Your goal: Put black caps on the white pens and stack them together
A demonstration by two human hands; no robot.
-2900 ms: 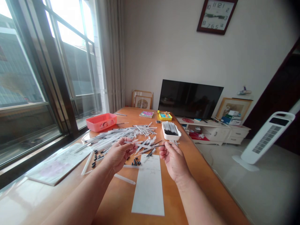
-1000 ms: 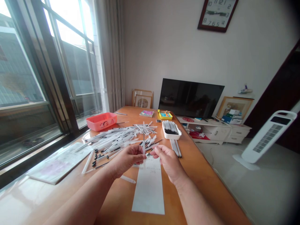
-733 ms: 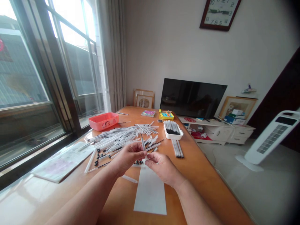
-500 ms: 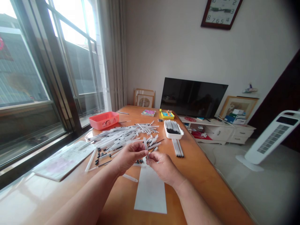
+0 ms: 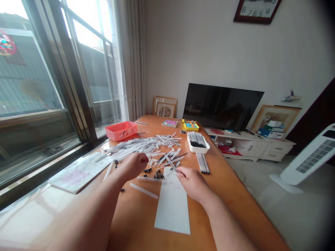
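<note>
My right hand (image 5: 192,183) pinches a clear pen barrel (image 5: 170,162) that slants up to the left above the top of a long white sheet of paper (image 5: 172,212). My left hand (image 5: 134,167) is over the near side of a wide pile of clear pen barrels (image 5: 142,144), its fingers curled together. Whatever they may hold is hidden. Between the hands lie small black pen caps (image 5: 158,174) and thin dark-ended pen parts (image 5: 169,156). Two loose translucent tubes, one of them a barrel (image 5: 143,190), rest left of the sheet.
A white box (image 5: 199,149) of black-ended pens stands right of the pile, with a row of pens (image 5: 203,163) before it. Left are a red plastic basket (image 5: 121,132) and a flat booklet (image 5: 81,174). A yellow box (image 5: 190,126) and a colourful booklet (image 5: 169,123) lie farther back.
My hands were together at one pen barrel. They have parted: the left moved left to the pile, while the right keeps the barrel. The view has shifted slightly.
</note>
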